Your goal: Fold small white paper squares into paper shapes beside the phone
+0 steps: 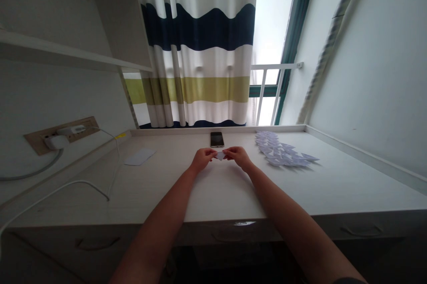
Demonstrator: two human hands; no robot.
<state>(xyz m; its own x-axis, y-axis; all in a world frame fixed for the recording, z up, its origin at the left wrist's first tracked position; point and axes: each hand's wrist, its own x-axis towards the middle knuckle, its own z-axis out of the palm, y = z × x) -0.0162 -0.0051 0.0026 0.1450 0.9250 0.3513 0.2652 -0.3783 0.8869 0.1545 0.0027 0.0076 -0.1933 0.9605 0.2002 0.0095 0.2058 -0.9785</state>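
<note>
Between my two hands is a small piece of folded white paper (220, 156), its lower end coming to a point. My left hand (203, 159) pinches its left side with thumb and fingers. On the other side, my right hand (237, 156) grips the right edge in the same way. Both hands are just above the white desk (220, 195), near its middle. A dark-screened phone (217, 139) lies flat right behind them. To the right spreads a cluster of folded paper triangles (283, 152), overlapping in rows.
Flat paper sheets (139, 156) lie on the desk's left. A white cable (115, 164) runs from a wall socket (63, 135) down across the left side. A raised rim (360, 155) borders the desk, and a striped curtain (200, 61) hangs behind it.
</note>
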